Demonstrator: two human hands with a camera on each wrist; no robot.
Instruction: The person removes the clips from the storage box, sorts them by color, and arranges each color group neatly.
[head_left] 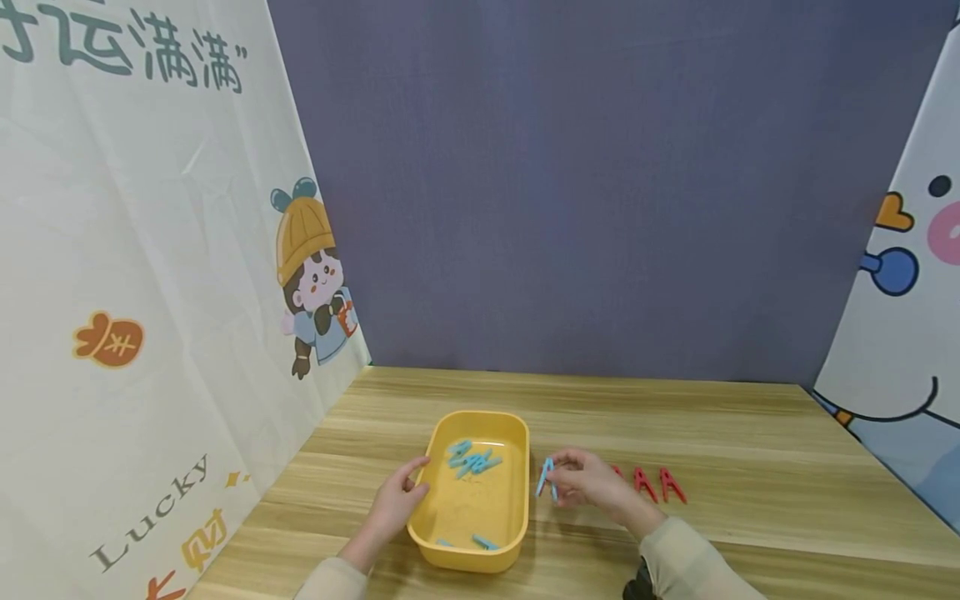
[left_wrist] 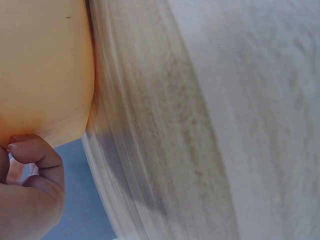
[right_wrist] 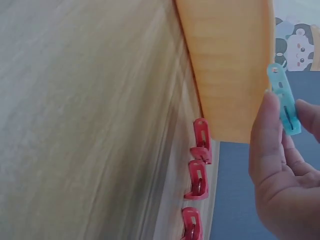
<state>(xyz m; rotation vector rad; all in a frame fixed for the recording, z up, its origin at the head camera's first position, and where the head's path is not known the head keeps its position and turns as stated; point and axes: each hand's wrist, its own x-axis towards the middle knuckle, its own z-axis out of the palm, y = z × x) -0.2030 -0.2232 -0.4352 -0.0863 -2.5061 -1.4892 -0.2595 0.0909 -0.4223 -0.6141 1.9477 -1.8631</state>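
Note:
My right hand (head_left: pixel 588 479) pinches a light blue clothespin (head_left: pixel 545 479) between thumb and fingertips, just right of a yellow plastic tub (head_left: pixel 522 500). In the right wrist view the blue clothespin (right_wrist: pixel 283 100) stands nearly upright, raised above the table. At the tub's left rim, my left hand (head_left: pixel 395 500) holds the edge; the left wrist view shows its curled fingers (left_wrist: pixel 47 155) against the tub's wall. More blue clothespins (head_left: pixel 472 460) lie in a loose pile inside the tub, and a couple (head_left: pixel 484 542) rest near its front end.
Three red clothespins stand in a row on the wooden table right of the tub: one (head_left: pixel 617 471) partly behind my right hand, another (head_left: pixel 645 484), and the last (head_left: pixel 672 486). A dark blue-grey panel (head_left: pixel 570 208) rises behind the table, with printed sheets at both sides.

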